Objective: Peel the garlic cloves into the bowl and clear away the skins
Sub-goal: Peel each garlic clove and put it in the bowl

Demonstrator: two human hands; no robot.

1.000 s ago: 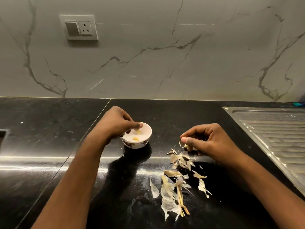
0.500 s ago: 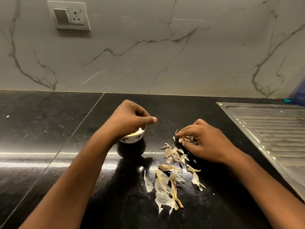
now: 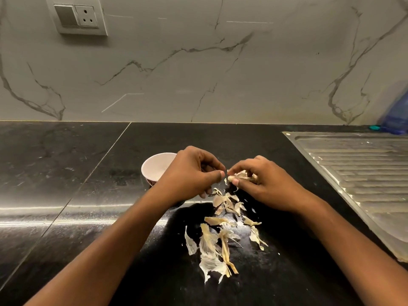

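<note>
Over a black bench point(image 3: 66, 173) the right hand point(image 3: 271, 186) clasps a garlic clove point(image 3: 239, 176), the left hand point(image 3: 189, 173) pinching at its tip, grip unclear, probably stripping skin above fallen skins point(image 3: 212, 241), beside the bowl point(image 3: 152, 164).

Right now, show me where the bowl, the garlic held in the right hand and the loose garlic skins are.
bowl point(image 3: 157, 166): head view, bare white inner wall.
garlic point(image 3: 239, 176): head view, its pale exposed side.
garlic skins point(image 3: 208, 240): head view, a large flake mid-pile.
</note>
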